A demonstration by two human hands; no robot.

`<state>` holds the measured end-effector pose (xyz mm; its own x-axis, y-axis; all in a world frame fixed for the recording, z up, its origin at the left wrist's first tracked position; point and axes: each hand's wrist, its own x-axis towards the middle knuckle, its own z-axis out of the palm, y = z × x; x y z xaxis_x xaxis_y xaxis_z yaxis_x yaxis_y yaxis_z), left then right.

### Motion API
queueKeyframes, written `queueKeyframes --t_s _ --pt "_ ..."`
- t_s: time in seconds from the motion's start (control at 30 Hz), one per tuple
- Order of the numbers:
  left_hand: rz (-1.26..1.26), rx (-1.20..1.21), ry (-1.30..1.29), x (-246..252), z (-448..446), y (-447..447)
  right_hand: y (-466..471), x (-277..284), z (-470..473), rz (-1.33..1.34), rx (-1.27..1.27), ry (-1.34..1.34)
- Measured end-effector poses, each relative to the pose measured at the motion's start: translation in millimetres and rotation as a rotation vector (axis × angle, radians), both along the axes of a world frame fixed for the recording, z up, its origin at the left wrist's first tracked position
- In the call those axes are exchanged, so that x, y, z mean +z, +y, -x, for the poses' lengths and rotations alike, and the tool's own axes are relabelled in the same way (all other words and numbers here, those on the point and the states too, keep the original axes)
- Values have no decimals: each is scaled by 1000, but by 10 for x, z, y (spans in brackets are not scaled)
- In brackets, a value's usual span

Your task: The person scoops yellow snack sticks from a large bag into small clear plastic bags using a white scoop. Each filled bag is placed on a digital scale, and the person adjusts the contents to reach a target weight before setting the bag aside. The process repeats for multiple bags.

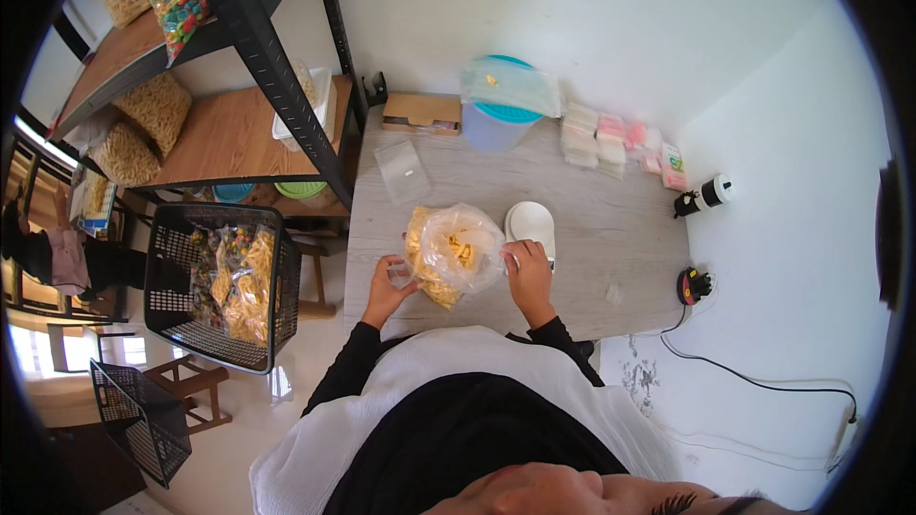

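A large clear plastic bag of yellow snack pieces [438, 285] lies on the table before me, its mouth spread wide. My right hand [529, 279] pinches the right side of the bag's rim. On the left, my left hand [390, 290] holds a small clear plastic bag [399, 273] beside the large one. Just behind my right hand sits a white kitchen scale [530, 223], partly hidden by that hand. Flat empty clear bags [403, 172] rest behind the large bag, to the left.
A blue-lidded tub [497, 127], a cardboard box [421, 113] and packs of small bags [580, 134] line the wall. At left are a shelf [236, 132] and a black basket of bagged snacks [161, 279]. A person [68, 254] is at far left.
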<state>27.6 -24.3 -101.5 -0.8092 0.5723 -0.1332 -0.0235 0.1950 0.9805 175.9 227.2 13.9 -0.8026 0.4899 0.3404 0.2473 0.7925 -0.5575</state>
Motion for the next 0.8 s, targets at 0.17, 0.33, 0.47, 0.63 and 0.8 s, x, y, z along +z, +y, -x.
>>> queueKeyframes --t_s 0.17,0.33,0.47,0.63,0.8 --pt "-15 12 30 -173 -18 82 4 -99 11 -148 90 23" --pt "6 26 173 -306 22 119 -60 -184 -2 14 166 -90" --pt "9 34 142 -243 32 174 -23 -233 23 89 77 -40" --pt "2 29 156 -271 83 225 0 -312 -3 240 20 -36" --pt "-20 36 137 -286 87 295 64 -427 -12 390 -34 17"
